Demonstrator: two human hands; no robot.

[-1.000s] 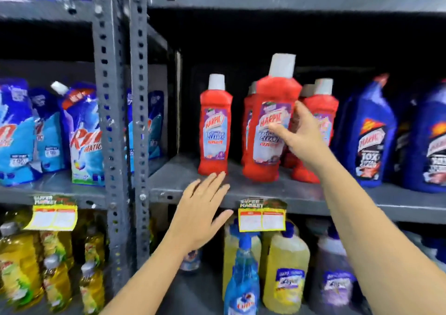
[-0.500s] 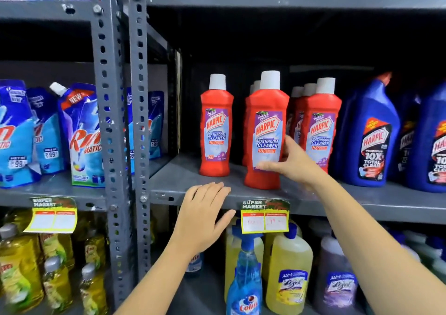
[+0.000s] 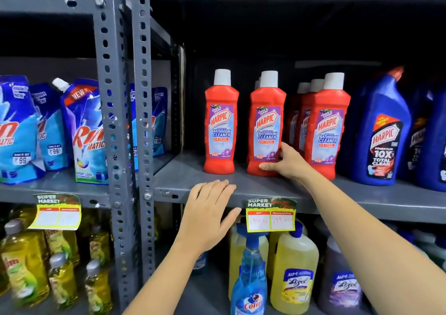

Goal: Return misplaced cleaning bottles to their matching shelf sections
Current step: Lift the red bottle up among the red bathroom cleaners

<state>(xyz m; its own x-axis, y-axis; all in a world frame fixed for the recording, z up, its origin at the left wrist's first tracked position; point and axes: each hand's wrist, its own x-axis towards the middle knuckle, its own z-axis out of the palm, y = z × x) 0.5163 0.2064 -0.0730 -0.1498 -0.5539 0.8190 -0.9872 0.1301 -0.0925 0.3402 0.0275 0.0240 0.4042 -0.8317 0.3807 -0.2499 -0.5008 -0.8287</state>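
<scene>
So the right hand (image 3: pixel 287 161) is gripping the base of a red plastic Harpic bottle (image 3: pixel 266 124) with a white cap. Left hand (image 3: pixel 207 214) lies flat and loose on the grey metal shelf (image 3: pixel 362 194) edge.

Both bare forearms reach up and forward toward the shelf edge (image 3: pixel 277 194). The left hand (image 3: pixel 207 215) lies flat, palm down, fingers together and extended over that edge, thumb splayed out to the side below it. Above and to the right of the edge, the right hand (image 3: pixel 284 161) has its grip curled, thumb low in front, fingers wrapped behind, wrist bent slightly.
</scene>
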